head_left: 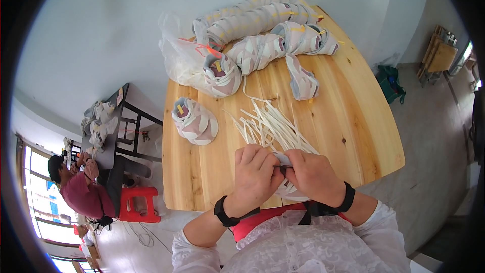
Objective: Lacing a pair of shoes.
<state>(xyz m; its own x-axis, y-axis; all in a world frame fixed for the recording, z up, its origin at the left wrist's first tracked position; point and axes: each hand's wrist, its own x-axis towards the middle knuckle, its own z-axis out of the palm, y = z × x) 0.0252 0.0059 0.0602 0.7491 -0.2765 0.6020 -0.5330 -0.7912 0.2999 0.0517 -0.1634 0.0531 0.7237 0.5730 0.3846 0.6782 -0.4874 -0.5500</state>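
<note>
At the near edge of the wooden table [353,141], my left hand [255,169] and my right hand [316,174] close with pinched fingers on a pale grey and white shoe upper [289,190]. My fingers hide much of it. Just beyond them a loose bundle of flat white shoelaces [275,126] spreads over the wood. To the left stands a white and pink shoe upper [196,124]. Farther back are another shoe upper [222,77] beside a clear plastic bag [177,58] with orange-red string, and one shoe upper [303,82] standing apart.
Long rows of nested shoe uppers [262,20] lie along the table's far side. At left, a person in a dark red top [88,197] sits on a red stool [139,205] by a dark table [107,154] bearing more uppers. A green bag [390,85] rests on the floor at right.
</note>
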